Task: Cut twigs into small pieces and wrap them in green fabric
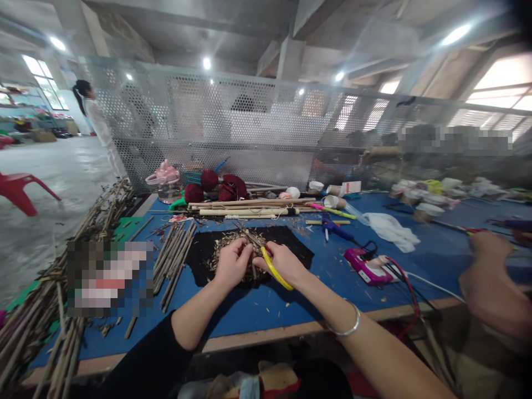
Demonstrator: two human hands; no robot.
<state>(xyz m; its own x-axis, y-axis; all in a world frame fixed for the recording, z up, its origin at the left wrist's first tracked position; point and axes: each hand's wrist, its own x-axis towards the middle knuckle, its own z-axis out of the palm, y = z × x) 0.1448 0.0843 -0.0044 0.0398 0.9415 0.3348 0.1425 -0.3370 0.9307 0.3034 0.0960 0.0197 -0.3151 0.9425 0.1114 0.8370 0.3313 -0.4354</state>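
My right hand (286,265) is closed around a pair of scissors (275,271) with yellow handles, their blades pointing up and to the left. Close beside it, my left hand (233,259) has its fingers pinched together; what they hold, if anything, is too small to make out, though a short twig end shows between the hands. Both hands are over a black cloth (297,246) strewn with wood chips (223,239). To the left of the cloth lies a bundle of thin cut sticks (177,255).
The cloth lies on a blue tabletop (266,316). Long twigs (100,221) are heaped along the left edge. On the right are a blue glue gun (332,226), a magenta box with cables (368,267) and another person's arm (492,277). A perforated metal screen (249,127) stands behind.
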